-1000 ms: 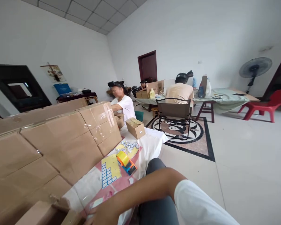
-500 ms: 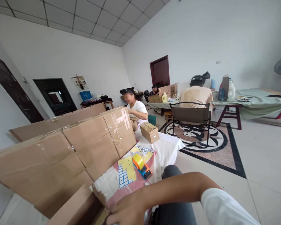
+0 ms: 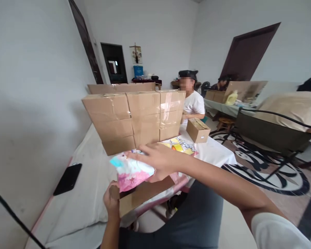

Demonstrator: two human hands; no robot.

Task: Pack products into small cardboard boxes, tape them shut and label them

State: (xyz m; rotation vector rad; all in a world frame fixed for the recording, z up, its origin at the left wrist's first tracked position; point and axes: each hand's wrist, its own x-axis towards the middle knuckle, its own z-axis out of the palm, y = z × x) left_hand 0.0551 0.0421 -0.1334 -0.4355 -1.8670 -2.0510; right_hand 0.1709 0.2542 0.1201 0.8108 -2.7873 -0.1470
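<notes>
The pink, white and blue packet [image 3: 131, 178] sits at the lower centre of the frame, over the mouth of the open carton [image 3: 131, 204]; whether its lower edge is inside, I cannot tell. The carton's long axis slants from lower left up to the right. The right hand [image 3: 159, 160], on the packet's right, holds it with fingers spread across the top. The left hand [image 3: 111, 199], just below and left, grips the carton's left end. Beyond, stacked boxes [image 3: 145, 119] stand on the worktop [image 3: 90, 197].
</notes>
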